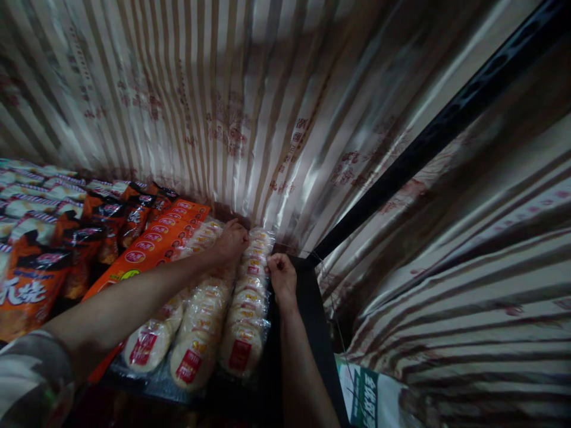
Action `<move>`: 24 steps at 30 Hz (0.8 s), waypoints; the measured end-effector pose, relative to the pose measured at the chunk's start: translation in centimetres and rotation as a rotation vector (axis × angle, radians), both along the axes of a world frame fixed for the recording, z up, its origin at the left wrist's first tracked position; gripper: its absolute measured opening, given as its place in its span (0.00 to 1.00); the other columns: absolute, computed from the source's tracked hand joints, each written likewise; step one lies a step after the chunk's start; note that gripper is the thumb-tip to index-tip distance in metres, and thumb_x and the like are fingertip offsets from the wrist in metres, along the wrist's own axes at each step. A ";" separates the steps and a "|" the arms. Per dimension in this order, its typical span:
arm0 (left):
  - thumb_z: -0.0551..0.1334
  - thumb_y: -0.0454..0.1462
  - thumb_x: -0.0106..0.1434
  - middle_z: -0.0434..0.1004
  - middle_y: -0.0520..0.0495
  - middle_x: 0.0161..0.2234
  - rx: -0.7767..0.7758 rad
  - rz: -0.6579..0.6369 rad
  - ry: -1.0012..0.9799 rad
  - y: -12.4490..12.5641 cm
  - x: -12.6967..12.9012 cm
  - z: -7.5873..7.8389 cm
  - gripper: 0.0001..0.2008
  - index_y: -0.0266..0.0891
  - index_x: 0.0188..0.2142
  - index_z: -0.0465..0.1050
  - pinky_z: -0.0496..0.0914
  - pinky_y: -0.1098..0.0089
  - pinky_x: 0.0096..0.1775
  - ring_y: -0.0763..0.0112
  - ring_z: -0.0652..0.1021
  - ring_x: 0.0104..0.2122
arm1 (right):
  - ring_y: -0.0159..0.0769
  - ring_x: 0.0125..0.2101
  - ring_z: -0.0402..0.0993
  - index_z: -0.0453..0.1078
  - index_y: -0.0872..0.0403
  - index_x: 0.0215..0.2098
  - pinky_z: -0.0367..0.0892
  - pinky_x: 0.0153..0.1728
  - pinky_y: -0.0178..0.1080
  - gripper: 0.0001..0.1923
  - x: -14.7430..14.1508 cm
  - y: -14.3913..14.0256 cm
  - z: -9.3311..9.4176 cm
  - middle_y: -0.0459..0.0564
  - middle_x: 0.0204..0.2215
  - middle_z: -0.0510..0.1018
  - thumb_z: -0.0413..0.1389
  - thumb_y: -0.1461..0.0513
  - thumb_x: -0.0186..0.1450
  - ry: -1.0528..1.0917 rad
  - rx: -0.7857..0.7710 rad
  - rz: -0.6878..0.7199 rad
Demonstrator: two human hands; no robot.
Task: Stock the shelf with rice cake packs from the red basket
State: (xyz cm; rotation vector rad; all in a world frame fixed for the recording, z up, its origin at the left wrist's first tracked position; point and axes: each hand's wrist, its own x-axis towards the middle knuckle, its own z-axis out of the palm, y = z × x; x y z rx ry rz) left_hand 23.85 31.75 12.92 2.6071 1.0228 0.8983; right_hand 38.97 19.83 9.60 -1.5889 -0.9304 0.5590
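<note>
Wrapped round rice crackers (241,351) with red labels stand in overlapping rows on a black shelf. My left hand (231,241) reaches over the middle row to the back, at the left side of the rightmost row. Its fingers are curled closed, and what they hold, if anything, is hidden. On the other side of that row is my right hand (283,276), thumb and fingers pinched together at the clear wrapper edge of a rice cracker packet (255,268) near the back.
Orange snack bags (33,285) and an orange strip of packets (156,232) lie to the left, with white-wrapped snacks (40,193) beyond. A striped curtain (214,107) hangs behind. A black post (401,154) slants up at the right. A thin wire hangs beside the black shelf (312,315).
</note>
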 end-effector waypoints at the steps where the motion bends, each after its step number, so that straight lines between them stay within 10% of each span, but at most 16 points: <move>1: 0.60 0.30 0.55 0.76 0.49 0.27 0.002 -0.001 -0.001 0.0 0.0 0.1 0.05 0.39 0.24 0.71 0.57 0.55 0.61 0.68 0.75 0.36 | 0.32 0.21 0.68 0.66 0.50 0.26 0.62 0.27 0.33 0.12 0.0 0.0 -0.1 0.39 0.18 0.72 0.55 0.50 0.56 -0.002 -0.009 -0.008; 14: 0.61 0.36 0.60 0.76 0.45 0.35 0.019 0.017 -0.037 -1.7 -0.8 1.7 0.04 0.37 0.32 0.72 0.59 0.52 0.61 0.61 0.73 0.48 | 0.33 0.22 0.69 0.67 0.48 0.26 0.63 0.27 0.34 0.11 -0.3 -0.3 0.5 0.39 0.18 0.74 0.54 0.50 0.57 -0.054 -0.051 -0.068; 24: 0.62 0.34 0.61 0.69 0.40 0.54 0.144 -0.313 0.217 -5.3 -1.8 4.0 0.09 0.37 0.42 0.75 0.57 0.54 0.63 0.55 0.55 0.65 | 0.34 0.23 0.70 0.68 0.48 0.27 0.63 0.28 0.34 0.12 -0.4 -0.5 0.7 0.40 0.19 0.75 0.54 0.50 0.58 -0.081 -0.045 -0.079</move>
